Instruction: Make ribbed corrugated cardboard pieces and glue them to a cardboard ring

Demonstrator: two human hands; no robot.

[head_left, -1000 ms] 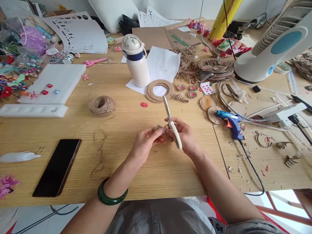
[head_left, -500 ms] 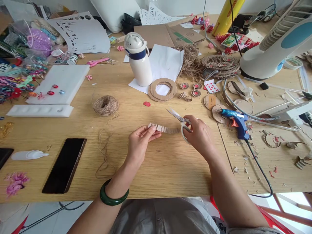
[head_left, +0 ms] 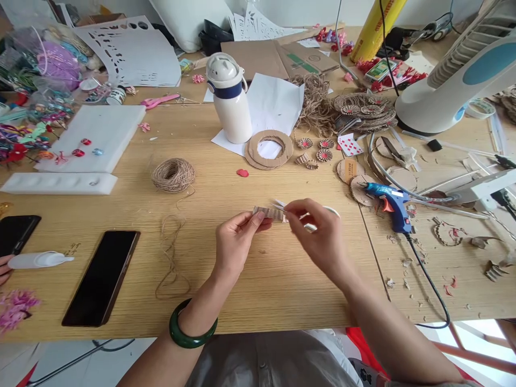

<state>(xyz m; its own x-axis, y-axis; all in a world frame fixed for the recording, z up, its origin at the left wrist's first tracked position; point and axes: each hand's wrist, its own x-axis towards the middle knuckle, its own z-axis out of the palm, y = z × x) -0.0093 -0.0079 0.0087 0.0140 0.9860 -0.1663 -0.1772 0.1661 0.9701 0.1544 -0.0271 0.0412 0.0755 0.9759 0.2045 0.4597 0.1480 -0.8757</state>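
Note:
My left hand [head_left: 237, 242], with a green bangle [head_left: 192, 330] on its wrist, pinches the left end of a short pleated cardboard strip [head_left: 267, 213] just above the wooden table [head_left: 262, 279]. My right hand [head_left: 320, 236] pinches the strip's right end with thumb and forefinger. White-handled scissors [head_left: 328, 213] lie on the table right behind my right hand, which hides most of them. Their blade tips poke out above the strip.
A twine ball [head_left: 173, 174] and loose twine lie to the left, with two dark phones [head_left: 102, 277] [head_left: 16, 234] beyond. A blue glue gun [head_left: 387, 200] and its cord are at right. Behind stand a white bottle [head_left: 231, 99], cardboard rings [head_left: 269, 149], a fan [head_left: 455, 80] and foam blocks [head_left: 92, 140]. Another person's fingertips [head_left: 4, 269] show at the left edge.
My right hand has let go of the scissors, which now lie on the table, and has moved left to pinch the strip's right end. The strip was stretched out, then drawn shorter.

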